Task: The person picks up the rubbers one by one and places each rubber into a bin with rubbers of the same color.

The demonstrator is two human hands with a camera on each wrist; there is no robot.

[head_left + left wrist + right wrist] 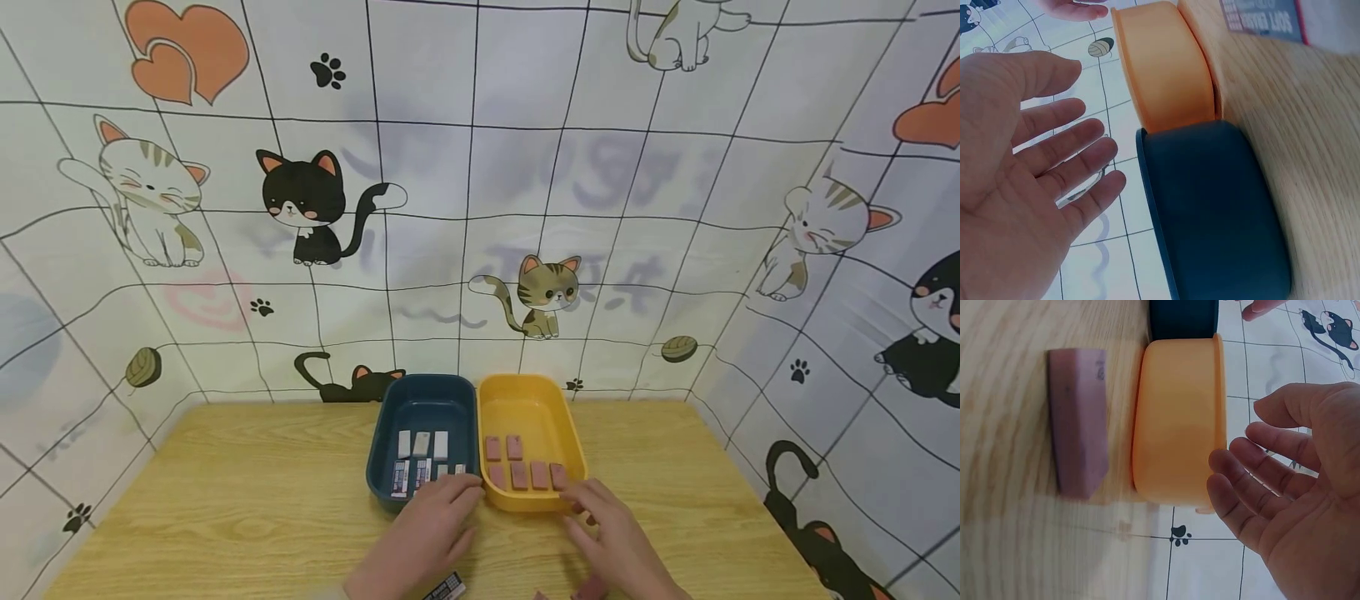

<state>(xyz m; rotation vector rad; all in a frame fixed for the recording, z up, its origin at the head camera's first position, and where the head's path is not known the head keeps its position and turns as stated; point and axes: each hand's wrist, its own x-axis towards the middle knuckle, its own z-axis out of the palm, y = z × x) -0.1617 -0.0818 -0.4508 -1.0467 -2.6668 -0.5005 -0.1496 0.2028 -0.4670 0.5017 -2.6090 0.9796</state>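
My left hand point(431, 529) hovers over the front rim of the dark blue bin point(382, 475), fingers relaxed. In the left wrist view its palm point(1029, 169) holds nothing. White erasers point(422, 443), some with printed sleeves, lie in the blue bin; the hand hides part of that front row. Beside the yellow bin's point(525, 502) front right corner is my right hand point(615, 537), its loosely bent fingers point(1235, 469) empty in the right wrist view. Several pink erasers point(519, 475) lie in two rows inside the yellow bin.
On the wooden table point(262, 500), nearer me, lie a sleeved white eraser point(446, 587) and a pink eraser point(1079, 422). The bins stand side by side against a cat-patterned sheet point(427, 167), which also rises at both sides.
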